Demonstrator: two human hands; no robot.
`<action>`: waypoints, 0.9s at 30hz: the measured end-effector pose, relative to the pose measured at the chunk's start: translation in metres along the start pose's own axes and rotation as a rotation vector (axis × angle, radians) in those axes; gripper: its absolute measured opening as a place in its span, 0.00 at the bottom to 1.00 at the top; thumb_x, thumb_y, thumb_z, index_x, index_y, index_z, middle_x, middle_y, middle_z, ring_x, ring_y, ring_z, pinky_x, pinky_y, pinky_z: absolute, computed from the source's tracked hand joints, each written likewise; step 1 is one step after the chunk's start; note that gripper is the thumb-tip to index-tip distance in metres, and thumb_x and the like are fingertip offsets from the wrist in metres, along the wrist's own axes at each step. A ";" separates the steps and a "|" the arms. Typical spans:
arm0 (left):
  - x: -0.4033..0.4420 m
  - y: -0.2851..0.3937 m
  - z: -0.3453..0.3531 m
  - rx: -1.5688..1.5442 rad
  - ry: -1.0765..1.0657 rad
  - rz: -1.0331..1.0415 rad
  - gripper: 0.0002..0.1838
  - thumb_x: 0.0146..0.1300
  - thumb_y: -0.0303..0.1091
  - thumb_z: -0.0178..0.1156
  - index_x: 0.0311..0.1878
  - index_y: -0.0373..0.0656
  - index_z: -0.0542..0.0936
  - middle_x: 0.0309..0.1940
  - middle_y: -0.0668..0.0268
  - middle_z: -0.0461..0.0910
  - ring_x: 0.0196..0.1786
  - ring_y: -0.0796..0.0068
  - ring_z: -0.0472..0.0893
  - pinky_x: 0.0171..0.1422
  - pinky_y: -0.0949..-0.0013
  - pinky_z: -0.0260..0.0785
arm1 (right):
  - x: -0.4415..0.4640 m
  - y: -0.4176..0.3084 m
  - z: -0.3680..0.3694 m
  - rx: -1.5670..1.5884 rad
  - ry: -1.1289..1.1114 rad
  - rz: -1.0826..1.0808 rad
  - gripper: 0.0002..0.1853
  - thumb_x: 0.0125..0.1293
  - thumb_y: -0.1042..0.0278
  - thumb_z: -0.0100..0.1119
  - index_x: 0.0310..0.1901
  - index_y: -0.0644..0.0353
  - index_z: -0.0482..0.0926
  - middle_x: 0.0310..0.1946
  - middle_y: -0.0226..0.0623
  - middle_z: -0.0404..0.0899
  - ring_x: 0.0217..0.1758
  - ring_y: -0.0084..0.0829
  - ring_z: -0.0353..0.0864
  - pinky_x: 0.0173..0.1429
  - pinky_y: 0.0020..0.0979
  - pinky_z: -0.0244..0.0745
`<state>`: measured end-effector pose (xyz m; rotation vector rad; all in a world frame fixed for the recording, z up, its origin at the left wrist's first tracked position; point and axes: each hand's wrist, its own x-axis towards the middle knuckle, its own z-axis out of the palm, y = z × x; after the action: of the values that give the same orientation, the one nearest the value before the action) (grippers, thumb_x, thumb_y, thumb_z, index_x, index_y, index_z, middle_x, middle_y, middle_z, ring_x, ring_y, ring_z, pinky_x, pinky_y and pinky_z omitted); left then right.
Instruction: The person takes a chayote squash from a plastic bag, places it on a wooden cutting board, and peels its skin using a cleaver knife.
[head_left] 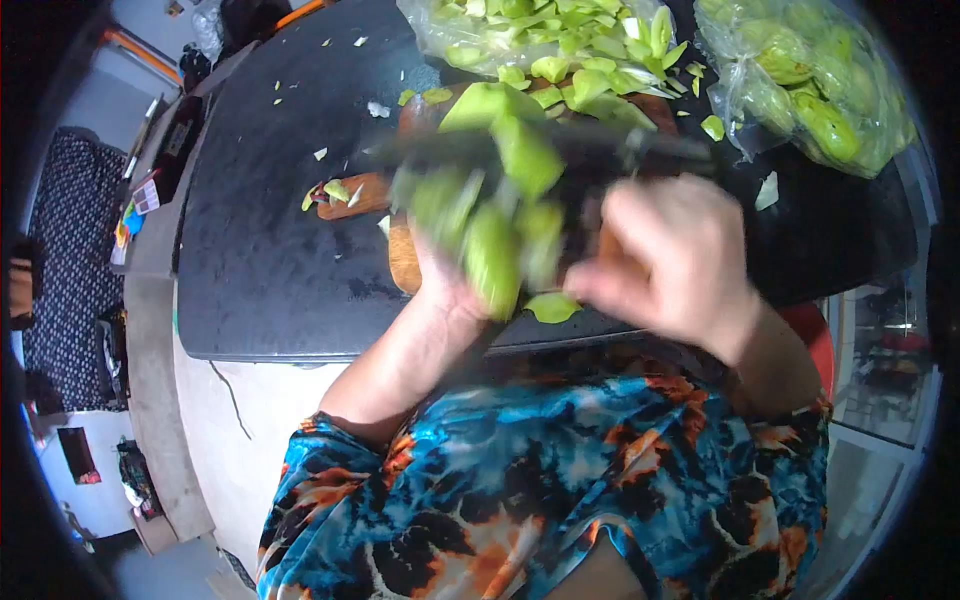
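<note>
My right hand (685, 255) is closed round the handle of a knife, whose dark blade (640, 148) is smeared by motion and reaches left over the green pieces. My left hand (445, 275) is under several green vegetable pieces (492, 255), its fingers mostly hidden behind them. Below both hands, a wooden board (404, 262) shows in part. More green slices (525, 150) are at the blade, and one slice (553, 307) is near the table's front edge.
A plastic bag with cut green pieces (545, 35) is at the back. Another bag of green vegetables (815, 90) lies at the back right. Scraps (340, 190) lie on a wooden handle at the left of the black table (270, 270).
</note>
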<state>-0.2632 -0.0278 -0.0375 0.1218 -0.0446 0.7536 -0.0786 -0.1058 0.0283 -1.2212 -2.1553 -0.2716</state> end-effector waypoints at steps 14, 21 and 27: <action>0.002 -0.005 0.008 0.153 0.079 0.052 0.38 0.61 0.66 0.48 0.65 0.46 0.66 0.62 0.54 0.68 0.56 0.52 0.74 0.55 0.49 0.74 | 0.003 0.022 -0.012 0.432 0.052 0.386 0.22 0.61 0.51 0.62 0.32 0.66 0.73 0.18 0.38 0.69 0.21 0.36 0.70 0.28 0.31 0.65; -0.006 -0.010 -0.013 0.237 0.142 0.157 0.40 0.59 0.68 0.47 0.63 0.45 0.69 0.56 0.59 0.75 0.57 0.58 0.76 0.63 0.54 0.68 | 0.000 -0.007 -0.023 0.274 -0.065 0.053 0.24 0.53 0.47 0.67 0.29 0.62 0.72 0.19 0.39 0.69 0.21 0.43 0.72 0.27 0.36 0.65; -0.008 -0.019 0.006 0.610 0.178 0.095 0.39 0.61 0.67 0.45 0.64 0.46 0.68 0.57 0.56 0.74 0.56 0.55 0.76 0.57 0.53 0.73 | 0.012 0.068 0.003 -0.059 -0.041 0.575 0.26 0.64 0.40 0.53 0.28 0.59 0.77 0.20 0.49 0.76 0.28 0.51 0.79 0.32 0.44 0.72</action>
<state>-0.2564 -0.0480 -0.0339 0.6356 0.3543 0.8520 -0.0283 -0.0591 0.0253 -1.8237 -1.7404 -0.0607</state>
